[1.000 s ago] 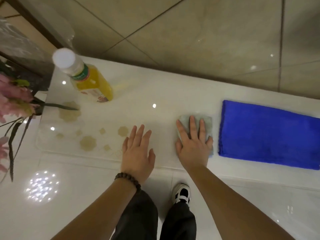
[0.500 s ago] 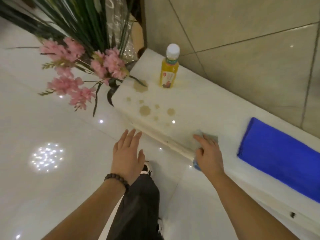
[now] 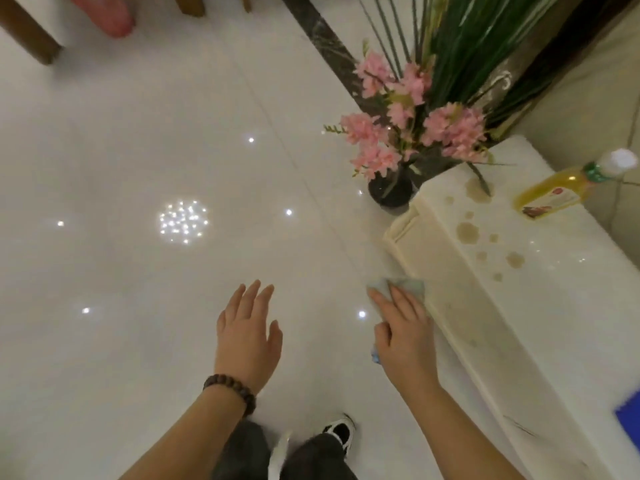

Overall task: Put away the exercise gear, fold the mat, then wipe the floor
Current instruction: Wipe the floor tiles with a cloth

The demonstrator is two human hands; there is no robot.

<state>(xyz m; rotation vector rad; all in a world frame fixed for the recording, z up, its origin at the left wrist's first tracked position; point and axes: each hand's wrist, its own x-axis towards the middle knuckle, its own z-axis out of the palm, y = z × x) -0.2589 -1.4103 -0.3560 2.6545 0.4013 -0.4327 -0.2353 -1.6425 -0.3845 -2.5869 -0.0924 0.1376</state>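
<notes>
R hand [image 3: 403, 336]: grips the grey-blue cloth [image 3: 405, 287], fingers curled over it, cloth bunched under the fingertips w/ a blue bit poking out below the palm; 1 s ago the same hand lay flat on the cloth on top of the white ledge [image 3: 540, 306], now hand + cloth are off the top, past its front edge, just beside the ledge's front face

L hand [image 3: 247, 336]: open, fingers straight and spread, holds nothing; was over the ledge's front edge, now out over the floor [image 3: 138, 271]; bead bracelet [image 3: 230, 391] on the wrist

View: has swung left, floor fills most of it now; person's shoes + dark trousers at the bottom

Ledge top: brownish spill spots [image 3: 467, 233] near the left corner, as before, not wiped; juice bottle [image 3: 561, 188] upright-ish toward the back edge; blue towel [image 3: 628, 414] only a sliver at the right edge

Beside the ledge's left end: dark vase w/ pink flowers [image 3: 415, 129] on the floor

Exercise gear/mat: none in view, can't tell where they are

Meaning (my read): cloth picked up and carried off the ledge toward the floor, so prob. the floor-wipe step is starting; cloth looks not yet on the tiles, can't tell for sure
</notes>
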